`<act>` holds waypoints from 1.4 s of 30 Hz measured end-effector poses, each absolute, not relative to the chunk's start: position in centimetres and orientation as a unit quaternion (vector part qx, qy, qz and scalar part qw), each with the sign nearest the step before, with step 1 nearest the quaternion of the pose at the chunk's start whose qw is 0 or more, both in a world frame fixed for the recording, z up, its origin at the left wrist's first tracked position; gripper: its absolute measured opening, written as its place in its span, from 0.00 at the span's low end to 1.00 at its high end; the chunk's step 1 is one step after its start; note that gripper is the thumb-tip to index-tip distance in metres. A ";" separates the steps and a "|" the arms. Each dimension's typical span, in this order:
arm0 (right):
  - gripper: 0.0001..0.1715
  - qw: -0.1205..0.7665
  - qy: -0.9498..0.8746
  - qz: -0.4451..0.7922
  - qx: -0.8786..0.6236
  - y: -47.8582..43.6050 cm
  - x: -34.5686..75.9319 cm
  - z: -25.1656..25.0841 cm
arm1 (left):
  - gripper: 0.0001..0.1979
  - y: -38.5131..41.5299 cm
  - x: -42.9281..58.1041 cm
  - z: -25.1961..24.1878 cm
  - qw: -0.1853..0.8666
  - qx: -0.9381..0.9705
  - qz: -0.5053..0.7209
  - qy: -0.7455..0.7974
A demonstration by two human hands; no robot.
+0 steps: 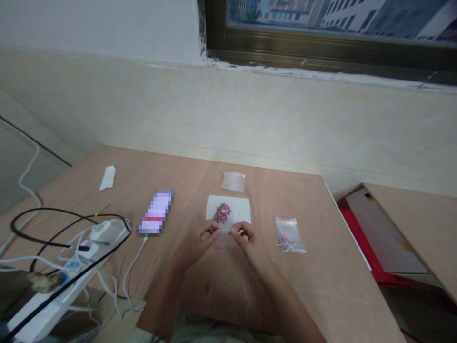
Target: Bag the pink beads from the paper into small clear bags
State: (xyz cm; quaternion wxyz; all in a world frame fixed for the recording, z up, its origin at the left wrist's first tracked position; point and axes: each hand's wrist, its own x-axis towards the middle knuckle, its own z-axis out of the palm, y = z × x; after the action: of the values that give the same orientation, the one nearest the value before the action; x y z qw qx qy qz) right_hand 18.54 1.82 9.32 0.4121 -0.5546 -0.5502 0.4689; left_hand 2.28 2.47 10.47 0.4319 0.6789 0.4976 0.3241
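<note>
My left hand and my right hand face each other over the near edge of a white paper sheet. Both are closed in a pinch, thumb against fingers, on what looks like a small clear plastic bag stretched between them; its outline is faint. A pink spot shows just below the fingertips, and I cannot tell whether it is inside the bag. Beyond my left fingertips, a cluster of small pink beads lies on the paper.
Behind the paper lies a stack of clear bags. To the right is a zip bag with pink pieces. A charging phone, a power strip with tangled cables and a white scrap are at left.
</note>
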 end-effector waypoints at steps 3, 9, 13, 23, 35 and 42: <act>0.09 0.405 -0.540 0.497 -0.546 1.8 18.2 9.5 | 0.09 2.6 2.4 10.3 0.400 0.688 0.334 0.505; 0.08 0.415 -0.540 0.497 -0.537 1.9 18.0 9.7 | 0.08 2.5 2.6 10.1 0.421 0.699 0.325 0.478; 0.09 0.414 -0.534 0.524 -0.518 2.0 17.9 9.8 | 0.08 2.7 2.8 10.0 0.405 0.706 0.328 0.480; 0.11 0.438 -0.490 0.546 -0.519 2.3 18.9 9.3 | 0.10 3.0 2.6 9.7 0.385 0.698 0.316 0.515; 0.15 0.429 -0.457 0.562 -0.540 2.6 19.2 8.5 | 0.09 2.8 2.8 9.8 0.425 0.679 0.323 0.504; 0.18 0.402 -0.454 0.619 -0.499 0.5 19.3 6.9 | 0.11 2.8 2.9 9.2 0.492 0.598 0.337 0.536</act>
State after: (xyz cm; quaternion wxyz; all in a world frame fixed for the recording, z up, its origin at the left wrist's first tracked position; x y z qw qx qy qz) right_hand 19.34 0.53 6.90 0.4016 -0.4991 -0.4540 0.6193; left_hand 2.87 2.80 9.19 0.4917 0.5985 0.5355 0.3365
